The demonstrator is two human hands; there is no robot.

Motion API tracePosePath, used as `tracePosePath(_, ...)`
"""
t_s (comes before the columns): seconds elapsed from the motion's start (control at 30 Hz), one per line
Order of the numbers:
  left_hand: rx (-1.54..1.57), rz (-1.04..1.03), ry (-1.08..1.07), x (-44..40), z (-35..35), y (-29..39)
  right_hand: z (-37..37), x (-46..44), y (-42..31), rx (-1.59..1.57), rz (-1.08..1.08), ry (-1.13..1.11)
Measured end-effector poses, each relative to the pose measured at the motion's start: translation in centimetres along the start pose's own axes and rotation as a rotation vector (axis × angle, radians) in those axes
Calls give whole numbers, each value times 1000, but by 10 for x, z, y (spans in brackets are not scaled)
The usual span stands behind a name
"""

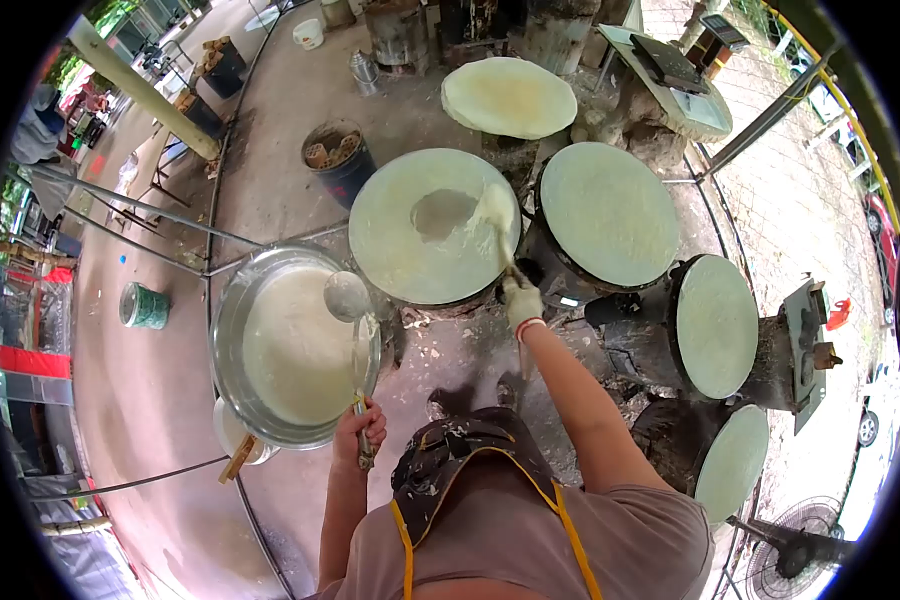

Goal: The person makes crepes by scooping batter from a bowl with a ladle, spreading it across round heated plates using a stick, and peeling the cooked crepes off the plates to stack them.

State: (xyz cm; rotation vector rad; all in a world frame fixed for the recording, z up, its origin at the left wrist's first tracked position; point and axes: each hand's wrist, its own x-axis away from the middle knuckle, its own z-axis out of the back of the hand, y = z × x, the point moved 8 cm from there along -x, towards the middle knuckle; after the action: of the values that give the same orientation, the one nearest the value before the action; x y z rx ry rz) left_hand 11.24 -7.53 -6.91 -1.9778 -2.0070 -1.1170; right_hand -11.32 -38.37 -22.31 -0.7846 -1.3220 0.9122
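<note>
My left hand (360, 430) is closed around the handle of a metal ladle (347, 296). The ladle's bowl hangs over the right side of a wide metal basin (228, 400) of creamy white batter (295, 350). On my right hand (522, 298) is a pale work glove, and its fingers are wrapped round the handle of a batter-coated spreader (494, 210). That spreader's head touches the right part of a large round griddle (390, 235), which is coated with pale batter. A darker bare patch (443, 215) shows near the griddle's middle.
Several more coated round griddles, including one at the back (510, 97) and one beside it (610, 213), curve round my right. A dark bucket of wood pieces (338, 160) stands behind the basin. A green bucket (144, 306) is at left, a fan (795, 550) at lower right.
</note>
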Motion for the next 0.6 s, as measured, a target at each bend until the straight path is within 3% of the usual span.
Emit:
tracePosePath(0.03,-10,1,3,-2,0,3,-14,-3,-14,78,181,-90)
tracePosePath(0.1,-18,9,4,-5,-2,6,-21,3,-43,273,142,-251)
tracePosePath(0.17,-15,21,-9,-7,-8,7,3,21,-74,272,282,-75)
tracePosePath(0.2,-25,37,-17,-8,-8,6,15,14,-50,186,200,16)
tracePosePath(0.23,-37,49,-27,-8,-9,7,26,-2,-11,441,337,99)
tracePosePath(0.27,-51,61,-37,-9,-10,9,23,24,-7,692,308,21)
tracePosePath(0.3,-38,79,-48,-10,-9,10,26,23,37,742,301,22)
tracePosePath(0.33,-23,97,-56,-11,-7,9,18,75,8,402,217,-174)
tracePosePath(0.43,-17,135,-60,-13,-2,8,8,96,19,11,149,-191)
tracePosePath(0.47,-21,145,-58,-13,-2,7,23,92,7,233,184,47)
tracePosePath(0.57,-22,143,-36,-15,-3,5,-25,40,18,-27,279,83)
tracePosePath(0.6,-33,145,-30,-17,-6,5,-32,31,3,60,259,13)
